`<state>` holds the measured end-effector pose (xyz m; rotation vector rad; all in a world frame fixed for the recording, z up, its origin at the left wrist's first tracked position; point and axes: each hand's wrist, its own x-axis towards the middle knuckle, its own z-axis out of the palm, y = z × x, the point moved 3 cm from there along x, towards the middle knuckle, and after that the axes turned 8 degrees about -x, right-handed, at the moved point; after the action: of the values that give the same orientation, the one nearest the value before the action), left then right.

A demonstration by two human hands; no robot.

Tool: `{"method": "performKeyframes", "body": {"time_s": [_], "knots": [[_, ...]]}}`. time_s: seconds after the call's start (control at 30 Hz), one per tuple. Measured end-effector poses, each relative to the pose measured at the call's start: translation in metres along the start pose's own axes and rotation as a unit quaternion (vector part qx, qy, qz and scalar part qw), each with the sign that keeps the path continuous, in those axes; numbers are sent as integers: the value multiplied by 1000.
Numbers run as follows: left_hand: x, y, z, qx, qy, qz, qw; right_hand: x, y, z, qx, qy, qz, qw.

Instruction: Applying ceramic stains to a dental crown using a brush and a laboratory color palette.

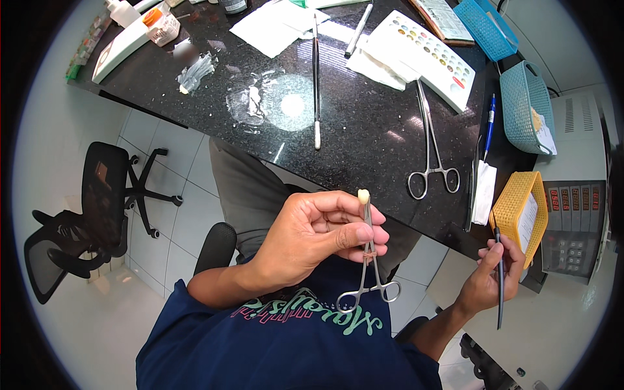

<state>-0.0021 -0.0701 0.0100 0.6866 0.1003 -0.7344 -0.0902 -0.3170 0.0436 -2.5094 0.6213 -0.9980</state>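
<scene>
My left hand [305, 237] is closed round a steel locking forceps [365, 276], held upright with its ring handles hanging toward my shirt. A small cream tooth-shaped piece [363, 195] sits in its tip, above my thumb. My right hand [491, 279] grips a slim dark brush-like handle [500, 292] near the yellow basket [536, 192] at the desk's right. A second steel forceps [433, 173] lies on the desk between my hands, with thin tools on a white paper [482, 195] beside it.
The black stone desk [364, 149] holds a white palette [435, 58], papers [260, 29], a long brush [316, 91], a pen, crumpled plastic and bottles. Blue baskets [520, 110] and a machine with displays [572, 253] are at right. An office chair [101, 201] stands at left.
</scene>
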Motion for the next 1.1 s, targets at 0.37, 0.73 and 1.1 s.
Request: {"method": "performKeyframes", "body": {"time_s": [0.37,0.73,1.1], "knots": [[1,-1,-4,22,8,33,999,-2,-16,12,72,-5,-91,993],[2,2,-7,12,18,-3,1000,-12,-36,30,238,-45,-78,967],[6,9,-8,26,42,-30,998,3,-66,56,340,-78,-109,931]]}}
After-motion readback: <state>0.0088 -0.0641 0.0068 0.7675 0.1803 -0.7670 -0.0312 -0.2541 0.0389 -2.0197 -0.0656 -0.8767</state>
